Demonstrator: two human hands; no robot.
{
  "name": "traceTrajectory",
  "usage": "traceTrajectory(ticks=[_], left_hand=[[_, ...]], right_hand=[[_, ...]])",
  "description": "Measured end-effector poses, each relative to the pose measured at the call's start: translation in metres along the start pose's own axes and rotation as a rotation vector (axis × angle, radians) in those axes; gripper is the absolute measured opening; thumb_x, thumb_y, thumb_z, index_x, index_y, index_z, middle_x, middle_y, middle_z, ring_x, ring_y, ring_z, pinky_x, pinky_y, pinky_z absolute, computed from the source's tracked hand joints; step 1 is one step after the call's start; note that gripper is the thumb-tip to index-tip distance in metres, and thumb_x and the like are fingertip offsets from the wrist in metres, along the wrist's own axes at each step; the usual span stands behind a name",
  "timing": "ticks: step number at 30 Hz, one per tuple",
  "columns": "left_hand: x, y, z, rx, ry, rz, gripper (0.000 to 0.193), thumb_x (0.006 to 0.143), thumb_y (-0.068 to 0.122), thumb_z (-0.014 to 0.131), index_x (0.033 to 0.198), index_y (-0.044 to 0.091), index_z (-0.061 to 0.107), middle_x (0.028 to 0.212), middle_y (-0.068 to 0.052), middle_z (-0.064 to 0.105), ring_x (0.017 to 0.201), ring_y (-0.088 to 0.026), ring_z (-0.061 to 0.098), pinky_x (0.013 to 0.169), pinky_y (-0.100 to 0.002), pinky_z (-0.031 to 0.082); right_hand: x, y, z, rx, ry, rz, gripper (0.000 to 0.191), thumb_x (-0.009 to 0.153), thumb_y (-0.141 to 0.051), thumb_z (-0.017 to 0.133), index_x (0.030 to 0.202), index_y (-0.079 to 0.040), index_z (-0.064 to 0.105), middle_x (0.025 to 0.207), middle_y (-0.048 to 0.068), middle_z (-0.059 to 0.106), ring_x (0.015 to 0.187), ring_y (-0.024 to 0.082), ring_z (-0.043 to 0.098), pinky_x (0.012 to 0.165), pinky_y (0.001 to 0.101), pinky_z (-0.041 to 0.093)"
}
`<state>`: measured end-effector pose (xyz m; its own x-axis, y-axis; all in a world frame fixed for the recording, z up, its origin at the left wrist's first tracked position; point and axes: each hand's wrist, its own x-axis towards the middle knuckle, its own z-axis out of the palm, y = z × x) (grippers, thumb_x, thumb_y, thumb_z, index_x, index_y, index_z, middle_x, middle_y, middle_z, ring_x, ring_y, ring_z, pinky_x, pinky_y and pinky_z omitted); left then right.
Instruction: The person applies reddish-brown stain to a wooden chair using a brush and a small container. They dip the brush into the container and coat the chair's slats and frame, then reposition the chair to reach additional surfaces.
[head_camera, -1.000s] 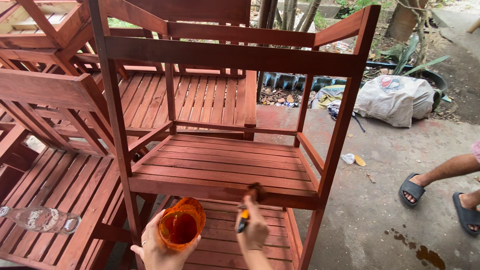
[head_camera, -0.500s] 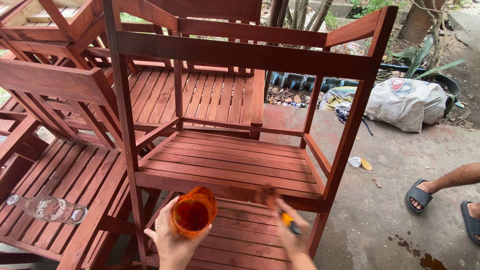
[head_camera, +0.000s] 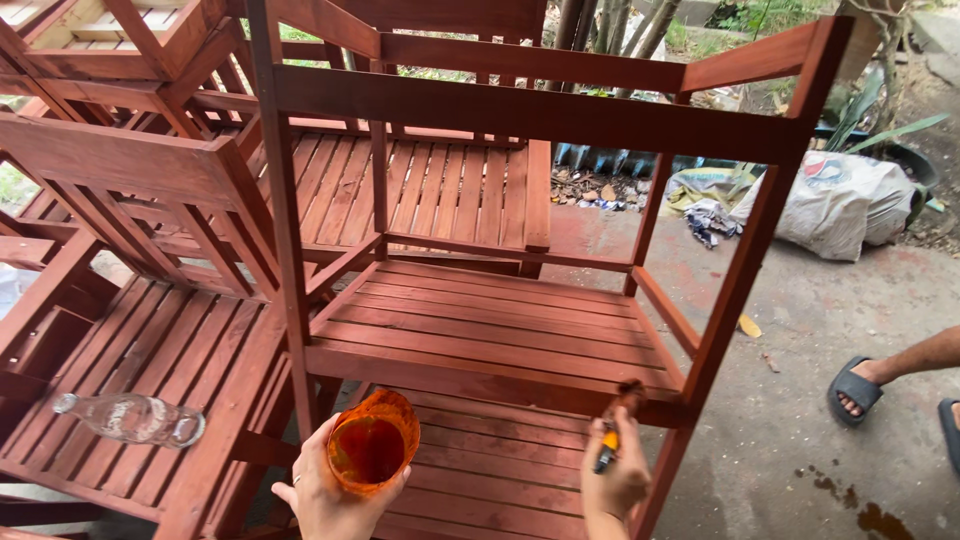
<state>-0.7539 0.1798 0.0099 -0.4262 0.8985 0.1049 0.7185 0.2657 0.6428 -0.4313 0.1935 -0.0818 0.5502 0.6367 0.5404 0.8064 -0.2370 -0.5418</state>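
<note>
We hold a small orange cup (head_camera: 371, 443) in our left hand (head_camera: 330, 490), fingers clamped around its side, and it sits low in front of the red-brown slatted wooden rack (head_camera: 480, 320); inside the cup we see dark reddish liquid. Our right hand (head_camera: 615, 480) is closed around a paintbrush (head_camera: 618, 420) with a yellow and dark handle, and its bristle end touches the front rail of the rack's middle shelf near the right post. To our left, more stained wooden frames (head_camera: 150, 190) lie stacked and tilted, and a clear plastic bottle (head_camera: 130, 418) rests on its side on the slats of one. On the concrete ground (head_camera: 820, 470) to the right we see another person's foot in a dark sandal (head_camera: 855, 388), with a grey sack (head_camera: 850, 200) further back
</note>
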Motion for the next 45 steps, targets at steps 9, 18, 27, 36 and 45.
traceTrajectory(ticks=[9, 18, 27, 36, 45], left_hand=[[0.067, -0.108, -0.063, -0.073, 0.088, 0.132, 0.109, 0.037, 0.031, 0.099, 0.132, 0.007, 0.052, 0.113, -0.009, 0.07, 0.113, -0.029, 0.065, 0.112, -0.066, 0.033], [0.132, -0.181, -0.131, 0.07, 0.059, 0.178, 0.116, 0.036, 0.037, 0.1, 0.134, 0.005, 0.048, 0.117, -0.01, 0.067, 0.112, -0.028, 0.065, 0.108, -0.063, 0.036], [0.153, -0.153, -0.146, 0.088, -0.06, 0.12, 0.117, 0.039, 0.037, 0.105, 0.139, 0.014, 0.048, 0.126, -0.004, 0.064, 0.118, -0.025, 0.06, 0.111, -0.07, 0.022], [0.147, -0.122, -0.11, -0.132, -0.132, 0.247, 0.112, 0.042, 0.031, 0.102, 0.139, 0.02, 0.047, 0.132, -0.002, 0.061, 0.126, -0.027, 0.056, 0.104, -0.083, 0.018], [0.139, -0.078, -0.09, -0.032, -0.312, 0.345, 0.12, 0.045, 0.037, 0.104, 0.147, 0.026, 0.043, 0.146, 0.003, 0.048, 0.142, -0.025, 0.039, 0.105, -0.088, 0.004]], right_hand=[[-0.103, -0.214, 0.094, 0.218, -0.317, 0.229, 0.038, 0.085, -0.037, 0.075, 0.121, -0.024, 0.072, 0.108, 0.006, 0.08, 0.066, 0.019, 0.078, 0.062, 0.0309, 0.061], [-0.164, -0.382, 0.139, 0.642, -0.537, 0.058, 0.035, 0.086, -0.018, 0.078, 0.119, -0.013, 0.073, 0.111, 0.015, 0.077, 0.098, 0.029, 0.076, 0.08, 0.037, 0.063], [-0.109, -0.271, 0.112, 0.503, -0.494, -0.125, 0.033, 0.082, -0.018, 0.08, 0.116, -0.016, 0.077, 0.122, 0.021, 0.072, 0.113, 0.032, 0.072, 0.09, 0.0364, 0.06], [-0.046, -0.141, 0.03, 0.405, -0.307, 0.451, 0.032, 0.089, -0.007, 0.078, 0.12, -0.002, 0.075, 0.104, 0.012, 0.078, 0.095, 0.019, 0.071, 0.085, 0.0311, 0.056], [-0.012, -0.23, -0.039, 1.06, -0.739, 0.095, 0.038, 0.079, 0.007, 0.075, 0.117, 0.008, 0.074, 0.083, 0.007, 0.071, 0.075, 0.014, 0.07, 0.067, 0.0257, 0.059]])
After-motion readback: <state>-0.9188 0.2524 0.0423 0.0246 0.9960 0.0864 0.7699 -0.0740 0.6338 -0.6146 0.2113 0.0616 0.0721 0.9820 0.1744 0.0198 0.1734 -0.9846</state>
